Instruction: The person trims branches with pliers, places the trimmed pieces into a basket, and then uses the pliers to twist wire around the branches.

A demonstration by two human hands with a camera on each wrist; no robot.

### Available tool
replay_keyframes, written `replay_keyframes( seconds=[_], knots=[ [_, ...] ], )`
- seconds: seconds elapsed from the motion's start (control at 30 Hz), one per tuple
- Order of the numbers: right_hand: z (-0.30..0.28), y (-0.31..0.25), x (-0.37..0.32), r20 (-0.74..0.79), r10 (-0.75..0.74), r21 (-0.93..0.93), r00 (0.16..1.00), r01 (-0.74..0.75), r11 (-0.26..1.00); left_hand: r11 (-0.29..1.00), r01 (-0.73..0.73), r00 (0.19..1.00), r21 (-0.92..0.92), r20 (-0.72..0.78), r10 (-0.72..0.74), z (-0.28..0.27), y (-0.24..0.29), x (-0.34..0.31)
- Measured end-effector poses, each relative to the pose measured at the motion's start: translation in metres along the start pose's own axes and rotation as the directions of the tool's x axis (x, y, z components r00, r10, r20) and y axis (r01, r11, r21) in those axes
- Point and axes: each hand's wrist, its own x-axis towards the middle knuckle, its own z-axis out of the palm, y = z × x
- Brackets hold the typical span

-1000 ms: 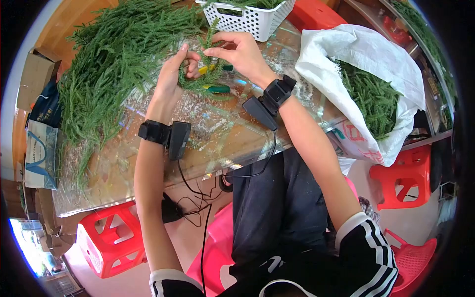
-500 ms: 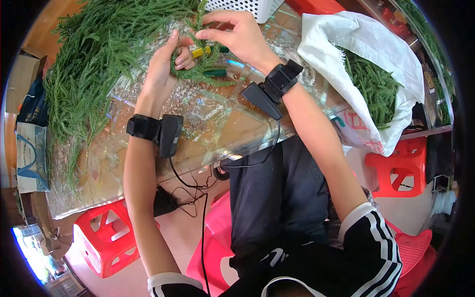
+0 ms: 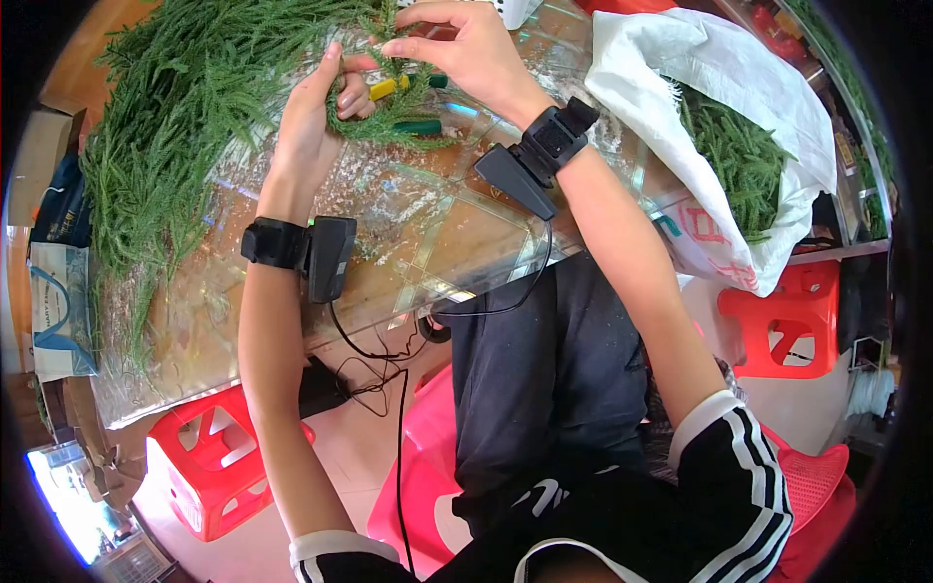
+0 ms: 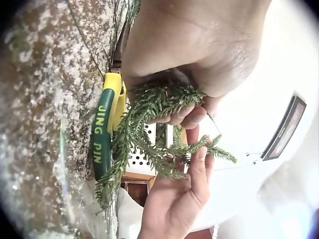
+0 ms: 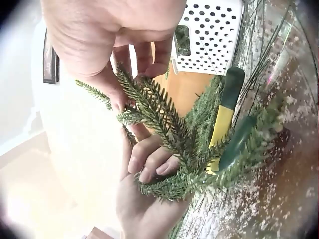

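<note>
My left hand [image 3: 313, 117] curls its fingers round the stems of a green needle-leaved sprig [image 5: 159, 112] above the table. From the other side my right hand [image 3: 478, 60] pinches an upper shoot of the sprig between thumb and fingertips. In the left wrist view the sprig branches [image 4: 134, 132] droop below the left hand's grip. Close beneath lies a pair of pliers [image 4: 103, 129] with green and yellow handles marked "JING PIN"; needles overlap part of its handles, and the left hand hides part of its metal head.
A large heap of green sprigs [image 3: 185, 117] covers the table's left side. At the right stands a white sack [image 3: 637, 73] with more greenery [image 3: 734, 165]. A white perforated basket [image 5: 209, 37] is behind the hands. White flecks dust the tabletop [image 3: 389, 253]; cables [image 3: 403, 437] hang from the wrist cameras.
The head view has shifted, so the hands and table appear higher and slightly left. Both hands keep their hold on the sprig, with little change in their grip.
</note>
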Motion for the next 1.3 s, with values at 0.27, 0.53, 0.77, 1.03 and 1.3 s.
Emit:
replay_keyframes(
  seconds=[0.27, 0.53, 0.77, 1.03, 1.3],
  knots=[
    [0.001, 0.003, 0.001, -0.015, -0.053, -0.023, 0.998, 0.053, 0.998, 0.999, -0.021, 1.0, 0.041, -0.016, 0.022, 0.001, -0.004, 0.0],
    [0.001, -0.002, -0.002, 0.04, -0.021, 0.008, 0.999, 0.021, 1.0, 1.0, -0.027, 0.995, 0.001, 0.091, 0.027, -0.004, -0.007, 0.002],
    [0.002, -0.002, -0.002, 0.025, -0.062, 0.015, 0.998, 0.061, 0.998, 1.0, -0.017, 0.999, 0.022, 0.044, 0.016, -0.001, -0.007, 0.002],
    [0.002, -0.004, -0.003, 0.053, -0.102, -0.01, 0.993, 0.103, 0.995, 0.997, -0.018, 0.999, 0.076, 0.047, 0.014, 0.002, -0.006, 0.0],
    [0.001, -0.007, -0.004, 0.08, -0.061, 0.004, 0.995, 0.061, 0.998, 0.995, -0.037, 0.997, 0.093, 0.066, 0.031, -0.001, -0.009, 0.001]
  ],
)
